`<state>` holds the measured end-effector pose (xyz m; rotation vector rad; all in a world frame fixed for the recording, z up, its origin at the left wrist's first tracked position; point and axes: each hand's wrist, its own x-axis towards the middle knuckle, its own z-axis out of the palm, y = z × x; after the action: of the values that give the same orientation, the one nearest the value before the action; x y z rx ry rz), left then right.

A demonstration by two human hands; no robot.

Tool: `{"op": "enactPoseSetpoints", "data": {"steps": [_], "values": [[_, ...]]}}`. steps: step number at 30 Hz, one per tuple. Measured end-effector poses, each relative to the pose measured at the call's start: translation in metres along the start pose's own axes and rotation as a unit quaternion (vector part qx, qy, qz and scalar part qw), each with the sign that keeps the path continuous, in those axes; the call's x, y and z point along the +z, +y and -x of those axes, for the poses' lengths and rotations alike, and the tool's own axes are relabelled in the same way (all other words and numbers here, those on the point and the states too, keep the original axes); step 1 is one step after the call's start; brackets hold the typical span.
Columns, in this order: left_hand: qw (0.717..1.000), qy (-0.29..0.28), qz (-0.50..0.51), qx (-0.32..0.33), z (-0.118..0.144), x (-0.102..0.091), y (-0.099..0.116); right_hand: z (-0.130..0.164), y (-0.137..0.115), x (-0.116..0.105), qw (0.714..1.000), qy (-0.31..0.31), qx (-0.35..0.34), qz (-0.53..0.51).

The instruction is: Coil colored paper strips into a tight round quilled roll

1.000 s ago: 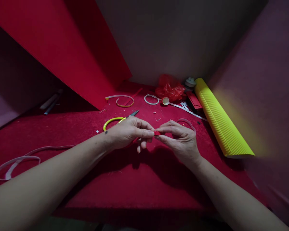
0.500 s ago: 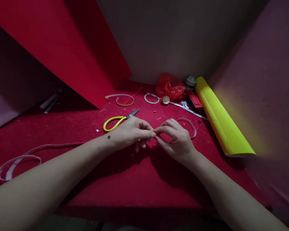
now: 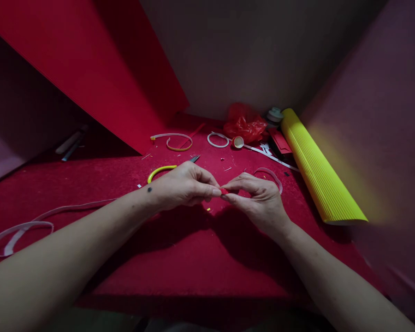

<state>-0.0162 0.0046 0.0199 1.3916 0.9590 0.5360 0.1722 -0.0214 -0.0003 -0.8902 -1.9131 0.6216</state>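
Between the fingertips of both hands is a small red ridged piece (image 3: 224,191), mostly hidden by the fingers. My left hand (image 3: 190,186) pinches it from the left with thumb and forefinger. From the other side my right hand (image 3: 261,196) grips it between thumb and fingers. Both hands hover above the red cloth. Partly covered by my left hand, the yellow-handled scissors (image 3: 159,170) lie on the cloth with their blade tips showing beyond the knuckles. A pale strip loop (image 3: 271,174) lies just behind my right hand.
A yellow corrugated roll (image 3: 320,170) lies along the right. At the back are a red plastic bag (image 3: 245,123), a white coil (image 3: 217,140), a small round red-rimmed piece (image 3: 238,142) and a curled yellow-white strip (image 3: 180,148). A large red sheet (image 3: 100,64) leans at left; a pale strip (image 3: 12,240) curls below.
The small red piece now shows between my fingertips. My left hand has shifted slightly up and left, covering more of the scissors, and its lower fingers have curled in.
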Motion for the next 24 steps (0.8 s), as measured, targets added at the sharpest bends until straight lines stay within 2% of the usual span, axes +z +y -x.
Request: {"op": "enactPoseSetpoints", "data": {"steps": [10, 19, 24], "values": [[0.999, -0.005, -0.045, 0.016, 0.0014, -0.0019, 0.0022, 0.0012, 0.002, -0.0008, 0.998, -0.005, 0.039, -0.046], [1.0, -0.009, 0.023, -0.006, -0.0013, -0.0015, -0.0017, 0.0026, 0.004, 0.0014, 0.998, 0.012, 0.023, -0.062], [0.999, -0.022, 0.038, -0.031, -0.0028, -0.0022, -0.0058, 0.003, 0.0065, 0.0013, 0.995, 0.008, 0.037, -0.094]]}}
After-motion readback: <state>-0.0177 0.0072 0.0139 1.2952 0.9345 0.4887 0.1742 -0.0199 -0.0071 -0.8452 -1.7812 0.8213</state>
